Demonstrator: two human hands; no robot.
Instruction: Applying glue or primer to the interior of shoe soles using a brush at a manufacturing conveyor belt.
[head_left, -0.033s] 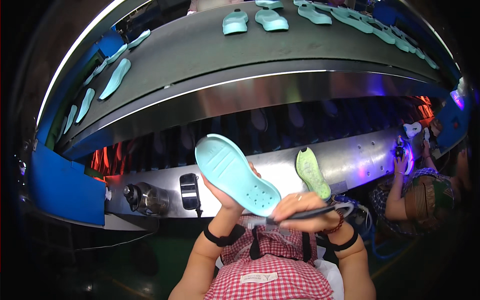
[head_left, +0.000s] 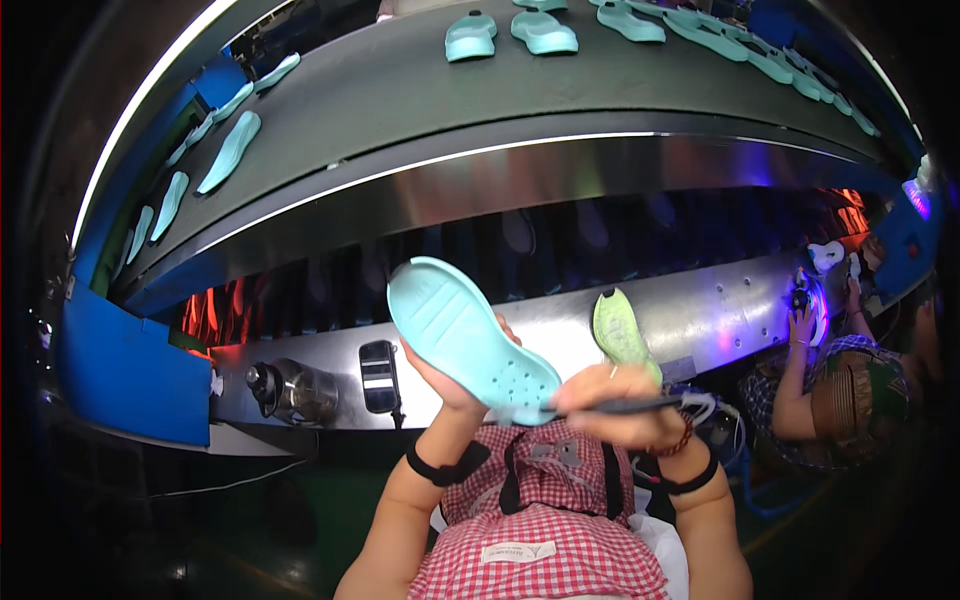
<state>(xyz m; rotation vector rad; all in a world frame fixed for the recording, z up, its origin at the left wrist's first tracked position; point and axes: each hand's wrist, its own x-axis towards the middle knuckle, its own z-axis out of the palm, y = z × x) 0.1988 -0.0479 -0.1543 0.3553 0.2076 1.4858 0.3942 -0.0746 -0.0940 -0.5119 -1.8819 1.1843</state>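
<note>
Turquoise foam sandal sole (head_left: 470, 340) is gripped at its near end by the left hand (head_left: 450, 385), long axis rising up-left; the right hand (head_left: 615, 400), just beside, pinches a dark thin pen-like tool (head_left: 620, 406) against its heel

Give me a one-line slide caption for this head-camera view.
Left hand holds up a pale turquoise foam clog while right hand applies a thin dark tool beside a conveyor belt.
</note>
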